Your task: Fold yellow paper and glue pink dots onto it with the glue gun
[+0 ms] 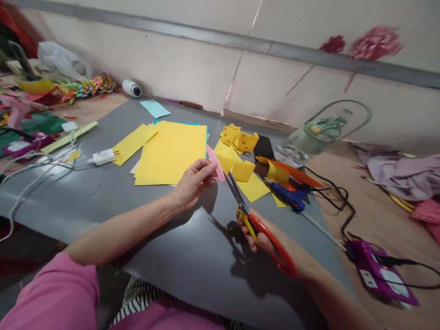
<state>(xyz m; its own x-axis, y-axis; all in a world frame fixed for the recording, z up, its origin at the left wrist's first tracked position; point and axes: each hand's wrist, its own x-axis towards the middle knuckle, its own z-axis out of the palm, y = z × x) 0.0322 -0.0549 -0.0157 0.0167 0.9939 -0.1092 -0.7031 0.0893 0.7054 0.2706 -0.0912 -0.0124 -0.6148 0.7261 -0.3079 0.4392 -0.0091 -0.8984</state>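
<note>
Between the thumb and fingers of my left hand [196, 179] is a small pink paper strip [216, 163], held above the grey table. My right hand [263, 233] grips a pair of scissors [271, 240] with red and yellow handles. Their blades are slightly parted and point at the strip's lower right end; I cannot tell whether they touch it. Left of the strip lies a stack of yellow paper sheets [172, 153]. Behind the scissors stand folded yellow paper pieces [237, 167], some with orange spots.
To the right lie a blue glue gun [290, 196] and a purple power strip [385, 272] with black cords. A green bottle [318, 133] stands near the wall. White cables with a charger [105, 157] cross the left side. A light-blue paper [155, 108] lies at the back.
</note>
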